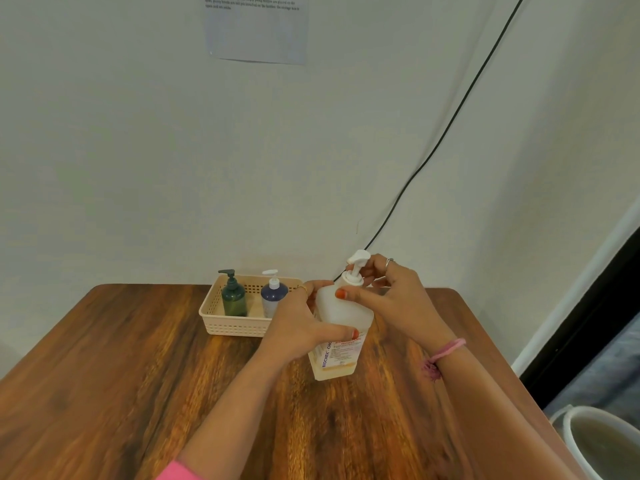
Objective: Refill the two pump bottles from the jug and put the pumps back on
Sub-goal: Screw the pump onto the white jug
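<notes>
A large translucent white jug (pixel 341 317) with a printed label and a white pump head (pixel 356 263) stands on the wooden table (pixel 138 375), right of centre. My left hand (pixel 304 323) wraps around the jug's body. My right hand (pixel 384 292) has its fingers closed on the collar under the pump head. A dark green pump bottle (pixel 233 296) and a blue pump bottle (pixel 273 294) with a white pump stand upright in a beige basket (pixel 235 327), both with pumps on.
The basket sits at the table's far edge against the white wall. A black cable (pixel 450 123) runs down the wall behind the jug. A white bucket (pixel 602 441) stands off the table at the lower right.
</notes>
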`<move>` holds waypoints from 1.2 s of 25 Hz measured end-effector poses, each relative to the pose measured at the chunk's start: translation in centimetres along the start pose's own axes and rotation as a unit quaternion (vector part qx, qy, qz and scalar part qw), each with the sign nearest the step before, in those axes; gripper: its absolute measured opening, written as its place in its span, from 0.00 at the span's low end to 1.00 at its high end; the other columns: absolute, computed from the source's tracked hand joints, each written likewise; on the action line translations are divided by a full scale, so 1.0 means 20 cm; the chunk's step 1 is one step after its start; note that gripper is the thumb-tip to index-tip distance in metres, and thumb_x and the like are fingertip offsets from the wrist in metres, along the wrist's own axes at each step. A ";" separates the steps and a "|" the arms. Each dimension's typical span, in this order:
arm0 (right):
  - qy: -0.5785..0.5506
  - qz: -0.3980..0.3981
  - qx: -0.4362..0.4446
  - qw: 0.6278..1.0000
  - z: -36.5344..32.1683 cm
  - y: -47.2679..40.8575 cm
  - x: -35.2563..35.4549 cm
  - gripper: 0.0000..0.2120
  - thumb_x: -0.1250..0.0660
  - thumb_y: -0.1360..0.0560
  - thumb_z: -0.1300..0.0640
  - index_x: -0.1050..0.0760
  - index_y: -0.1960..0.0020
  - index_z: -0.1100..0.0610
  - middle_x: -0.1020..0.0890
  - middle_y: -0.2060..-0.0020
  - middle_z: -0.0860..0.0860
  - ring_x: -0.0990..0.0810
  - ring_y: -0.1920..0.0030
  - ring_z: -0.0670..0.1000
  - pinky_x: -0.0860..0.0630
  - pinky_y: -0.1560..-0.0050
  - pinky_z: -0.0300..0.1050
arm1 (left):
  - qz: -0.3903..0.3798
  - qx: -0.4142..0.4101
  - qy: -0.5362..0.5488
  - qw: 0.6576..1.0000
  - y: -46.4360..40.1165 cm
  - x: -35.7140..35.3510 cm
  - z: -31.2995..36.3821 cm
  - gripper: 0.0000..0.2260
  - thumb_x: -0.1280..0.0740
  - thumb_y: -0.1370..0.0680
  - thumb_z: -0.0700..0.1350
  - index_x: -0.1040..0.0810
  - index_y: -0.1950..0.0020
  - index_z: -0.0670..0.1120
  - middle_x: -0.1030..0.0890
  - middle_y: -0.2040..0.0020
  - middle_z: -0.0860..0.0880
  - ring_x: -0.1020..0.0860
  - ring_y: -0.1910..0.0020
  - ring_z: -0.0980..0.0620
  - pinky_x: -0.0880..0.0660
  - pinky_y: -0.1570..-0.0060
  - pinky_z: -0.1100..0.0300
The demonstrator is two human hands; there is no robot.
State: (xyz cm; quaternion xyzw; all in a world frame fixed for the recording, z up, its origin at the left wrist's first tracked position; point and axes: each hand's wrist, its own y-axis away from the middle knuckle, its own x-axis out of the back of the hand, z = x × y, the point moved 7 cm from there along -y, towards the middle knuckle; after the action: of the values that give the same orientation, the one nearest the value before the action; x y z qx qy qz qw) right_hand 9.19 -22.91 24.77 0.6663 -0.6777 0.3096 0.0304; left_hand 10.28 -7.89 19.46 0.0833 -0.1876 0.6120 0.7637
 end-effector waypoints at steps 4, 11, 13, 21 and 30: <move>-0.006 0.015 0.006 1.000 -0.01 0.01 -0.02 0.18 0.25 0.33 0.51 0.21 0.45 0.51 0.18 0.54 0.47 0.22 0.57 0.43 0.23 0.57 0.35 | 0.008 -0.003 0.004 1.000 0.00 0.01 0.02 0.33 0.19 0.39 0.49 0.30 0.37 0.57 0.26 0.51 0.63 0.26 0.54 0.65 0.29 0.68 0.78; -0.080 -0.101 -0.048 0.990 -0.01 0.03 -0.05 0.22 0.28 0.31 0.50 0.26 0.38 0.49 0.20 0.46 0.46 0.18 0.49 0.44 0.20 0.52 0.42 | 0.002 -0.006 0.015 1.000 0.02 0.01 0.03 0.35 0.19 0.39 0.48 0.28 0.36 0.54 0.23 0.45 0.58 0.25 0.50 0.63 0.26 0.61 0.71; -0.123 -0.122 -0.036 0.984 0.00 0.03 -0.04 0.19 0.31 0.27 0.56 0.26 0.36 0.52 0.19 0.42 0.48 0.20 0.44 0.46 0.21 0.47 0.44 | 0.004 -0.004 0.019 1.000 0.02 0.01 0.03 0.35 0.19 0.39 0.48 0.29 0.36 0.54 0.24 0.47 0.59 0.25 0.50 0.63 0.28 0.61 0.71; -0.119 -0.064 -0.019 0.991 0.00 0.02 0.00 0.19 0.30 0.30 0.53 0.22 0.39 0.55 0.17 0.45 0.48 0.20 0.43 0.47 0.24 0.41 0.46 | 0.003 -0.005 0.024 1.000 0.03 0.02 0.04 0.34 0.19 0.39 0.47 0.29 0.37 0.55 0.25 0.49 0.61 0.26 0.51 0.64 0.28 0.61 0.71; -0.125 -0.012 -0.036 0.991 0.01 0.02 -0.02 0.15 0.26 0.32 0.57 0.21 0.45 0.52 0.17 0.49 0.49 0.20 0.47 0.45 0.20 0.53 0.40 | 0.012 -0.003 0.033 0.999 0.03 0.04 0.02 0.33 0.19 0.40 0.47 0.27 0.38 0.54 0.22 0.46 0.57 0.24 0.49 0.62 0.26 0.59 0.70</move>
State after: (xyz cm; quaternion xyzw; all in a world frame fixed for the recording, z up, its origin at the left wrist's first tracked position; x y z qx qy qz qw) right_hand 8.98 -22.63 24.25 0.7065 -0.6786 0.1992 -0.0269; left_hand 9.86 -7.20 20.10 0.0579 -0.1650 0.6230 0.7624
